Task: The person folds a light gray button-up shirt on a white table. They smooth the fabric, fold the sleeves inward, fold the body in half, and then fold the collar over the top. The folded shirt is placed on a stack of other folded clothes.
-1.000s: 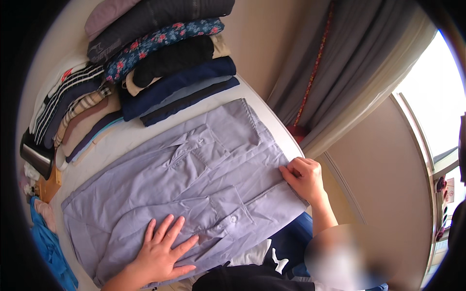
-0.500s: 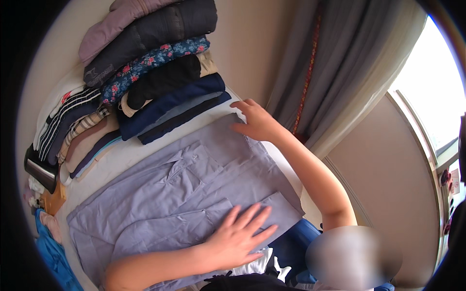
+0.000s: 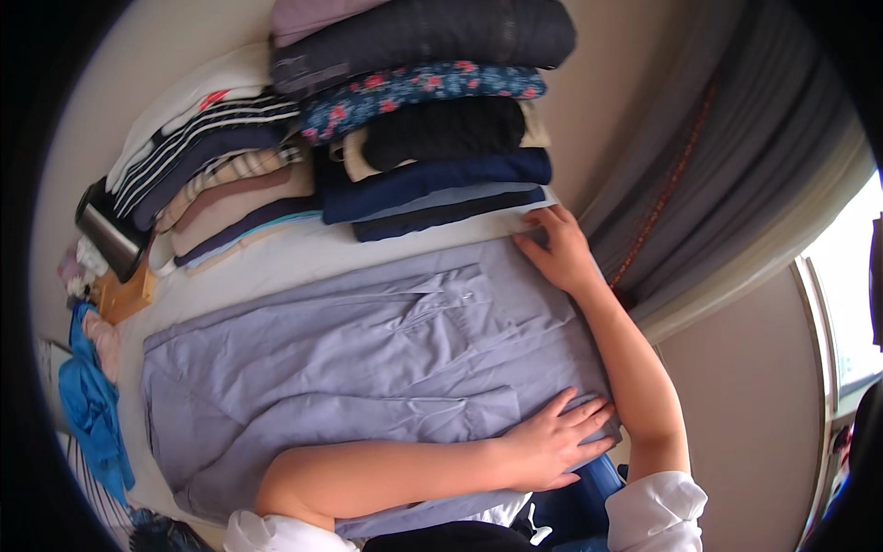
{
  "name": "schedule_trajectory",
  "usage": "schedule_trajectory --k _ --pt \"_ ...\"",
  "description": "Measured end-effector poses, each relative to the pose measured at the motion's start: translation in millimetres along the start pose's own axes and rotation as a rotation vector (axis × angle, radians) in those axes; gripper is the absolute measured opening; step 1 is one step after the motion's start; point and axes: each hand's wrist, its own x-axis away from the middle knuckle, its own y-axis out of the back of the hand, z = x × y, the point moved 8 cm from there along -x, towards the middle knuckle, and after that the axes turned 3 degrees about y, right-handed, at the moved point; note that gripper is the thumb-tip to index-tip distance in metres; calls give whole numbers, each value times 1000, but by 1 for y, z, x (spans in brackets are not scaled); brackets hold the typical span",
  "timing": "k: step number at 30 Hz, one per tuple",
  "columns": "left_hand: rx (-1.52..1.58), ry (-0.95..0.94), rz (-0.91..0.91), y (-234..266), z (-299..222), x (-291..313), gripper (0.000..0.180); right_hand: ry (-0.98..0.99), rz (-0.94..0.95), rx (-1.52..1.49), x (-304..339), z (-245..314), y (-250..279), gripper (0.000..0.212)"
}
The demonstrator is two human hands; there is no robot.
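A lavender-grey cloth garment [image 3: 322,350] is spread over the white table, with creases, a small button and a stitched pocket-like panel showing. My left hand [image 3: 550,446] lies flat on its near right corner, fingers spread. At the garment's far right corner, my right hand [image 3: 558,247] rests with thumb and fingers apart and bent, touching the cloth or the tabletop just beside it. No thing shows between its fingers. My left forearm crosses over the near part of the garment and hides some of it.
Behind the garment rise two stacks of folded clothes, one with a floral piece [image 3: 423,97], one with a striped piece [image 3: 216,138]. A dark metallic container [image 3: 112,230] and a blue cloth [image 3: 92,414] are at left. A grey curtain [image 3: 736,166] hangs at right.
The view has shifted, so the clothes stacks sit further right. My left hand has slid rightward along the garment to its near corner. My right hand stays at the far corner.
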Motion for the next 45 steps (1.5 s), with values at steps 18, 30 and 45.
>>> schedule_trajectory --k 18,30,45 --pt "239 215 -353 104 31 82 58 -71 -172 160 5 24 35 34" --pt "-438 1545 -1355 260 122 565 78 -238 37 197 14 2 26 43" --pt "242 1382 -1280 240 139 549 74 -284 204 -339 12 -4 10 37"
